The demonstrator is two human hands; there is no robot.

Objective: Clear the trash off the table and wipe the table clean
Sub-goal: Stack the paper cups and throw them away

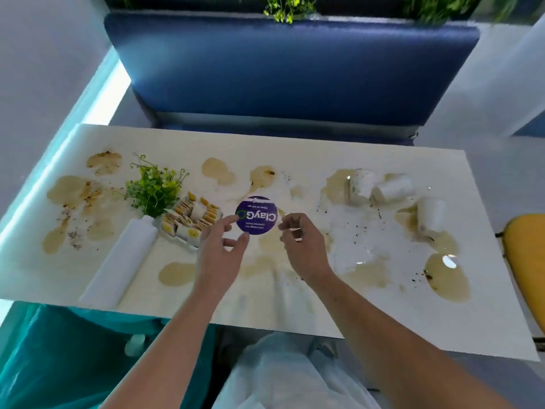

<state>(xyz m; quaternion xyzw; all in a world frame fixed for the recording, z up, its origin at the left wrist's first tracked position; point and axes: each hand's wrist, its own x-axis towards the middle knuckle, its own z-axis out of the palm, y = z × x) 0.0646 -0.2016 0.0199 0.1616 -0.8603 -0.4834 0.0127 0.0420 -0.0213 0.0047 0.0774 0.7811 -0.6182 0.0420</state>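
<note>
Both hands hover above the stained white table (324, 157), beside its round purple sticker (257, 214).
On my head feed, the left hand (219, 249) has its fingers spread and holds nothing; the right hand (303, 246) is curled, and I cannot tell whether it pinches anything. Tipped white paper cups (393, 188) lie well to the right among brown liquid puddles (448, 276); a teal plastic bag (59, 349) shows below the near-left edge.

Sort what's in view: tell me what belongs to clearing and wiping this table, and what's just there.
For the job: tipped paper cups, brown spills, table, teal bag (probably for trash).

Just there: vase of greenery, sachet tray, ClayGo sticker, blue bench, yellow chair.
</note>
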